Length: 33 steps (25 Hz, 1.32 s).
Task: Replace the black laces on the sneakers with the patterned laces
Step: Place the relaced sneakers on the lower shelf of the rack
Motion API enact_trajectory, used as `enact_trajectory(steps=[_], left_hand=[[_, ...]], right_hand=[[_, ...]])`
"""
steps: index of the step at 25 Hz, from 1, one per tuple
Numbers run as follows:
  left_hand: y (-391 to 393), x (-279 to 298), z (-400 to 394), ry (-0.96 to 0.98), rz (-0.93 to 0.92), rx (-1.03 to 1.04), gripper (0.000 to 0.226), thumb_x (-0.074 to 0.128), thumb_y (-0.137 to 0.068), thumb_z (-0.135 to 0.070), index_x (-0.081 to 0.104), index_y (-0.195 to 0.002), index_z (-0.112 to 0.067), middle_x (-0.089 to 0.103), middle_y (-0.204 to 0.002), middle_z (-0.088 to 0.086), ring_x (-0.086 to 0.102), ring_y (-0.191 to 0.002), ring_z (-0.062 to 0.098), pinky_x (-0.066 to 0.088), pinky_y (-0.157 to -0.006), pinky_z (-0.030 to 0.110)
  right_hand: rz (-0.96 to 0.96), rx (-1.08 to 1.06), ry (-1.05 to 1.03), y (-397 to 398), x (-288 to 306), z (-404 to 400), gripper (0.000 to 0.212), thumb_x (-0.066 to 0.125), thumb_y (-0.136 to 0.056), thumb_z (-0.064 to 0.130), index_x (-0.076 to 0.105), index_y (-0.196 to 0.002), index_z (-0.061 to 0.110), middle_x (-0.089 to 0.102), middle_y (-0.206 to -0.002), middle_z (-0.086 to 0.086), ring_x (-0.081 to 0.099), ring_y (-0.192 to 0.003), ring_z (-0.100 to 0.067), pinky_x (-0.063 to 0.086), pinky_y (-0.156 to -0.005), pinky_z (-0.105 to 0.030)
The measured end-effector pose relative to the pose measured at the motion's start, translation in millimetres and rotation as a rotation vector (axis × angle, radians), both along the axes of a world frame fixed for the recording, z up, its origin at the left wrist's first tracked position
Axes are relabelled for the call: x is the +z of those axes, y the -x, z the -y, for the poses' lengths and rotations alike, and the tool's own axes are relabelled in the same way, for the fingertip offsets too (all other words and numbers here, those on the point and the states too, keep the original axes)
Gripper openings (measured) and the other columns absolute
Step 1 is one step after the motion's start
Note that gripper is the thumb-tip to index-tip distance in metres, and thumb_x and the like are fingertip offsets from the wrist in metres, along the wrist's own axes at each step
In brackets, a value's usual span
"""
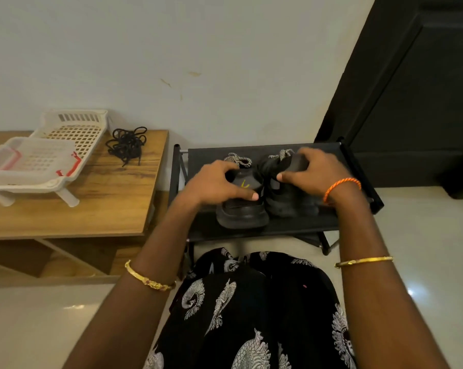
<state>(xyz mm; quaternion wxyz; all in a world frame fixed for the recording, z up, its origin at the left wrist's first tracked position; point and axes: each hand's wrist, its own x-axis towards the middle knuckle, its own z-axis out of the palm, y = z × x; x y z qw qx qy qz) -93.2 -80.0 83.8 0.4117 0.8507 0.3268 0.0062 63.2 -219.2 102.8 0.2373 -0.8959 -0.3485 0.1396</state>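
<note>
You look down through a wide-angle lens in soft, even indoor light that leaves the pale painted wall (198, 49) flat and almost shadowless. Small glare spots shine on the glossy cream floor tiles (411, 291) at lower right. The black fabric-topped shoe rack (291, 225) and black panelled door (425, 89) swallow detail. Straight lines bow toward the frame edges, and your right hand (305, 169) shows slight motion blur.

pale wall (171, 49) behind, dark door (417, 89) at right, glossy cream floor (38, 328), wooden table (92, 209) left beside black shoe rack (305, 227)
</note>
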Motion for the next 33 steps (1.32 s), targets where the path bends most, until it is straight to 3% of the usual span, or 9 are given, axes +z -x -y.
enact_trajectory(steps=[3,10,13,15,20,24,26,28,33], left_hand=[[18,41,16,0.189,0.007,0.002,0.081,0.083,-0.067,-0.036,0.047,-0.138,-0.021,0.052,-0.122,-0.004,0.063,-0.098,0.021,0.060,-0.074,0.036],[60,97,46,0.169,-0.126,-0.067,0.104,0.080,-0.044,-0.052,0.047,-0.137,-0.017,0.055,-0.130,0.003,0.070,-0.086,0.022,0.061,-0.069,0.034],[78,83,58,0.183,-0.135,-0.112,0.053,0.082,-0.061,-0.040,0.060,-0.107,-0.028,0.062,-0.104,-0.006,0.065,-0.084,0.011,0.055,-0.058,0.017],[96,66,67,0.179,-0.113,-0.100,0.036,0.081,-0.066,-0.036,0.056,-0.092,-0.036,0.060,-0.094,-0.017,0.061,-0.090,0.006,0.051,-0.066,0.014],[128,41,78,0.288,-0.094,0.000,0.047,0.085,-0.061,-0.035,0.065,-0.103,-0.026,0.068,-0.104,-0.010,0.062,-0.100,0.006,0.051,-0.090,0.033],[139,33,82,0.292,-0.082,-0.043,0.047,0.085,-0.064,-0.036,0.064,-0.105,-0.027,0.069,-0.105,-0.012,0.064,-0.095,0.002,0.052,-0.092,0.035],[142,24,82,0.317,-0.061,-0.032,0.048,0.086,-0.064,-0.036,0.064,-0.106,-0.029,0.069,-0.105,-0.013,0.064,-0.096,0.002,0.052,-0.090,0.033],[139,5,81,0.322,-0.065,-0.013,0.048,0.086,-0.066,-0.029,0.064,-0.108,-0.026,0.070,-0.105,-0.011,0.064,-0.094,0.000,0.053,-0.089,0.028],[117,-86,61,0.249,0.006,-0.025,0.040,0.084,-0.068,-0.018,0.063,-0.101,-0.013,0.049,-0.131,-0.012,0.044,-0.124,0.004,0.038,-0.106,0.033]], right_hand=[[-0.024,0.082,0.004,10,38,16,0.044,0.074,-0.071,0.049,0.063,-0.104,0.022,0.064,-0.107,-0.004,0.060,-0.099,-0.026,0.051,-0.089,-0.042],[-0.358,0.303,0.040,43,87,61,0.058,0.067,-0.055,0.051,0.061,-0.106,0.024,0.068,-0.095,0.000,0.067,-0.088,-0.027,0.059,-0.075,-0.040],[-0.486,0.360,0.025,54,74,69,0.049,0.069,-0.056,0.040,0.063,-0.101,0.021,0.068,-0.097,-0.003,0.069,-0.087,-0.024,0.059,-0.067,-0.035],[-0.511,0.389,0.039,58,61,79,0.047,0.070,-0.057,0.041,0.063,-0.098,0.021,0.069,-0.095,-0.003,0.069,-0.083,-0.022,0.060,-0.069,-0.036],[-0.628,0.415,-0.032,74,36,103,0.037,0.069,-0.064,0.037,0.060,-0.101,0.032,0.070,-0.093,0.014,0.068,-0.083,-0.009,0.058,-0.066,-0.026],[-0.548,0.434,0.073,78,24,113,0.048,0.064,-0.064,0.049,0.046,-0.108,0.049,0.062,-0.106,0.026,0.061,-0.098,0.002,0.051,-0.089,-0.022],[-0.511,0.457,0.129,78,16,114,0.057,0.066,-0.071,0.048,0.043,-0.123,0.045,0.059,-0.110,0.022,0.057,-0.095,0.004,0.048,-0.083,-0.013],[-0.488,0.473,0.179,79,3,108,0.040,0.068,-0.082,0.033,0.046,-0.114,0.044,0.058,-0.101,0.022,0.056,-0.082,0.006,0.045,-0.070,-0.007],[-0.400,0.401,0.160,75,-55,74,0.020,0.072,-0.081,0.015,0.055,-0.089,0.024,0.063,-0.095,0.005,0.060,-0.093,-0.014,0.050,-0.084,-0.029]])
